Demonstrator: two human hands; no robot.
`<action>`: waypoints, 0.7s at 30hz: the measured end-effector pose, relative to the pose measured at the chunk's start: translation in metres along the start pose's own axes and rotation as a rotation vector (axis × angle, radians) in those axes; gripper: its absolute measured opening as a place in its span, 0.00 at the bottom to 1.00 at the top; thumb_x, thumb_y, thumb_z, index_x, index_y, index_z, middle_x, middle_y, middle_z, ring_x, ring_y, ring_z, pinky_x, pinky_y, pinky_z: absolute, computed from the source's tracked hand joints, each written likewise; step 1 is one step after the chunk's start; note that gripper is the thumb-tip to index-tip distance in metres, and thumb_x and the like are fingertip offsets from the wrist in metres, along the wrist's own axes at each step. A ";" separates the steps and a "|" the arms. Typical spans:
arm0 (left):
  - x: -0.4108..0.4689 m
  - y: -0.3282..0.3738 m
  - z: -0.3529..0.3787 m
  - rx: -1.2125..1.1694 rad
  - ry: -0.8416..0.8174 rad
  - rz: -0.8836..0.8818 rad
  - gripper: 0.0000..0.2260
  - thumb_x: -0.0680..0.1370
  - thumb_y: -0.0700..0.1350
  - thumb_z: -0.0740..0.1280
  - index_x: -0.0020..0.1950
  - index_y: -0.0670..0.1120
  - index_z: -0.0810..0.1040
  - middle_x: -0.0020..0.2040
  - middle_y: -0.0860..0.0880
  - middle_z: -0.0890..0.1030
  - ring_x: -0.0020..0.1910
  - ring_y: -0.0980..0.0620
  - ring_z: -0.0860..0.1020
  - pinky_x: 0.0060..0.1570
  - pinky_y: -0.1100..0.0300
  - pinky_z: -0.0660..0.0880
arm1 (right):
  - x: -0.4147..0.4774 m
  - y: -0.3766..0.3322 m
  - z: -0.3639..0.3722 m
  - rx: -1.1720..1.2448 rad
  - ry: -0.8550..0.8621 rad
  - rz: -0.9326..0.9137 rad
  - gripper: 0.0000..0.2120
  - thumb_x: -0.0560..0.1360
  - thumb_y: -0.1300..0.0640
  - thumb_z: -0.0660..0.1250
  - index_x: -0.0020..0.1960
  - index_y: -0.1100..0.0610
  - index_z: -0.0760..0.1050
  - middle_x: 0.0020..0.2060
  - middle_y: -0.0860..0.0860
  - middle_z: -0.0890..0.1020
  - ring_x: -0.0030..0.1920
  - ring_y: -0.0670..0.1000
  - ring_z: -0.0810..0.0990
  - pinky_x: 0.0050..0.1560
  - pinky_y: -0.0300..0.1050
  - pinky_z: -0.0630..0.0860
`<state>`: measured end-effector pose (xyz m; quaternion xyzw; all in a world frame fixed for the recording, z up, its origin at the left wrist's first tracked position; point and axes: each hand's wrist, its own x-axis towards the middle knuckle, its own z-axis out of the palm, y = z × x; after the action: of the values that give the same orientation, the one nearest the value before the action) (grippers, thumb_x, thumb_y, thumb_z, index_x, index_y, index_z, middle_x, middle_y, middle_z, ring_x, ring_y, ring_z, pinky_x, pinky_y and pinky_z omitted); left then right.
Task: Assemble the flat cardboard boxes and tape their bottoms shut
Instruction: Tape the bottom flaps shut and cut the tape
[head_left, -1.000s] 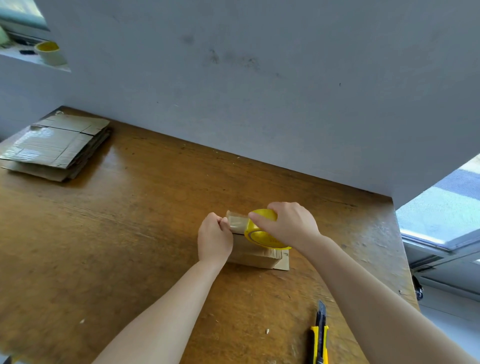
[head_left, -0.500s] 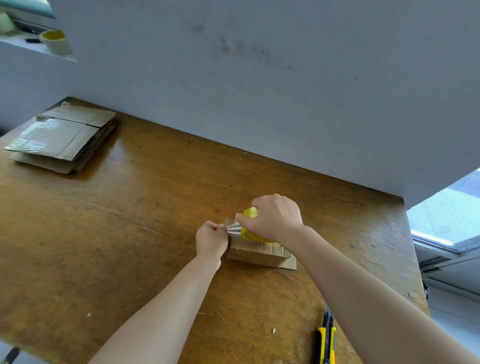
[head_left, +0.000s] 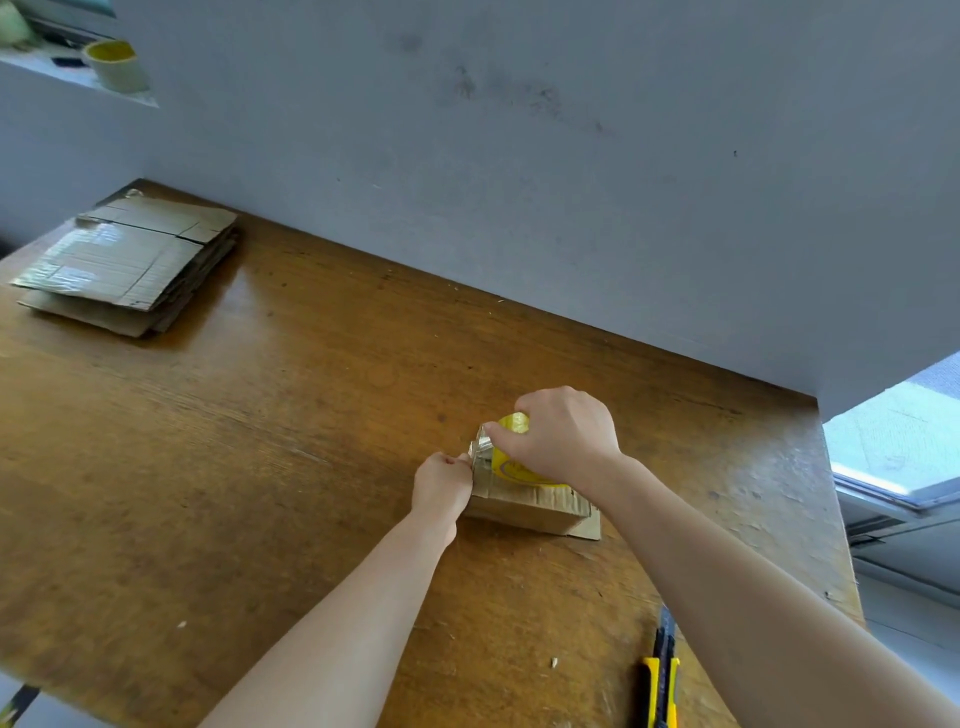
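Observation:
A small cardboard box (head_left: 535, 512) stands on the wooden table (head_left: 260, 441), right of centre. On top of it sits a yellow roll of clear tape (head_left: 511, 467), gripped by my right hand (head_left: 563, 436). My left hand (head_left: 441, 483) is at the box's left edge, its fingers pinching the free end of the tape against the box. A short, crumpled strip of tape runs between the two hands. Most of the box's top is hidden under my hands.
A stack of flat cardboard boxes (head_left: 124, 265) lies at the table's far left corner. A yellow and black utility knife (head_left: 662, 675) lies near the front edge at the right. A grey wall (head_left: 519, 182) runs behind the table. Another tape roll (head_left: 117, 65) sits on a ledge, upper left.
My left hand has slid down to the box's left edge with the tape end. My right hand has brought the roll closer over the box, shortening the strip.

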<state>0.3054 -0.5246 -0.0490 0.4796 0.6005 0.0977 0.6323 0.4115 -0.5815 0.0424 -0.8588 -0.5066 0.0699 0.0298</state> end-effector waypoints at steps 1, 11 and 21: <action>0.000 0.002 0.000 0.012 -0.022 -0.025 0.13 0.83 0.45 0.58 0.64 0.41 0.73 0.52 0.47 0.74 0.48 0.49 0.72 0.49 0.54 0.69 | 0.000 0.000 0.001 0.003 0.003 0.001 0.25 0.76 0.34 0.57 0.48 0.54 0.81 0.37 0.47 0.80 0.39 0.49 0.78 0.32 0.40 0.72; 0.006 0.006 -0.007 0.315 0.074 0.186 0.03 0.80 0.42 0.63 0.50 0.43 0.73 0.45 0.46 0.77 0.41 0.51 0.73 0.42 0.56 0.73 | -0.002 0.000 0.002 0.036 0.035 0.013 0.24 0.76 0.35 0.58 0.54 0.53 0.81 0.36 0.45 0.75 0.38 0.48 0.73 0.27 0.37 0.62; -0.013 -0.015 -0.014 0.204 0.169 0.466 0.10 0.80 0.36 0.61 0.54 0.48 0.77 0.49 0.51 0.81 0.50 0.54 0.79 0.46 0.65 0.73 | -0.004 -0.002 -0.002 0.041 0.007 0.025 0.24 0.76 0.35 0.58 0.51 0.53 0.81 0.39 0.46 0.80 0.40 0.48 0.78 0.33 0.39 0.72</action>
<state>0.2831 -0.5341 -0.0488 0.6564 0.5314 0.2193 0.4885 0.4080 -0.5840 0.0447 -0.8646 -0.4940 0.0775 0.0485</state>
